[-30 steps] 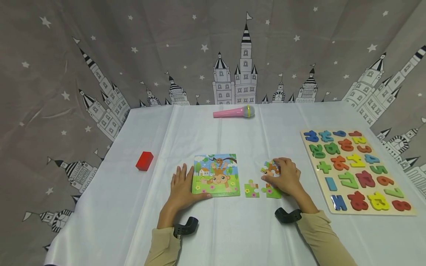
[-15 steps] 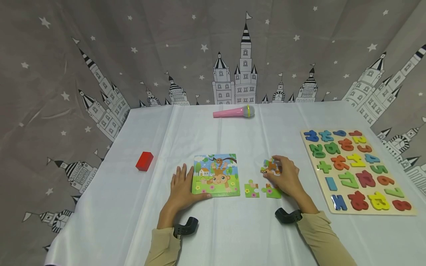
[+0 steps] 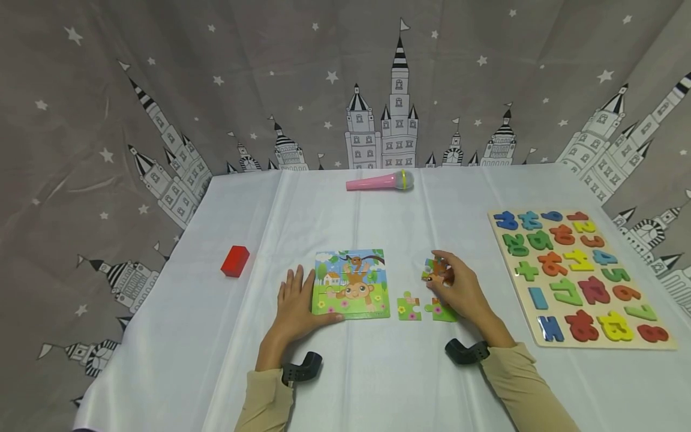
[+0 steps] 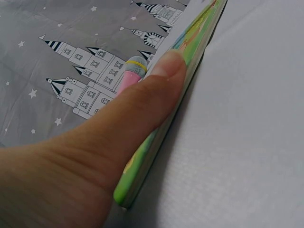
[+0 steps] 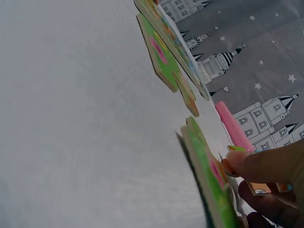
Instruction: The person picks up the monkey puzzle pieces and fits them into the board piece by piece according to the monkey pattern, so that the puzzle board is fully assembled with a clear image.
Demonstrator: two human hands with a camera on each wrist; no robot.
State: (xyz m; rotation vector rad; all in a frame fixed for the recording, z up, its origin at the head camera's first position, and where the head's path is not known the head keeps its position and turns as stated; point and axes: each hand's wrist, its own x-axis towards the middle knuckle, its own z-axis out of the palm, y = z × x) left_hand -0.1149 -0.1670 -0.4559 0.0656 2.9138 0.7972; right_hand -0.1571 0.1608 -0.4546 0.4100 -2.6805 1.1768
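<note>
Slightly right of centre, the right hand (image 3: pixel 461 293) pinches a brown-patterned jigsaw piece (image 3: pixel 438 269); near centre, the left hand (image 3: pixel 294 304), fingers straight, touches the monkey puzzle (image 3: pixel 353 292). Keeping that piece level, clear of two loose pieces (image 3: pixel 408 308) below, seems wise.

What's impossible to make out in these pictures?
Head view: how many puzzle pieces the right hand holds; its fingers cover them.
Left wrist view: part of the pink microphone, hidden by the left hand.
Right wrist view: part of the nearest flowered piece, cut by the bottom edge.
</note>
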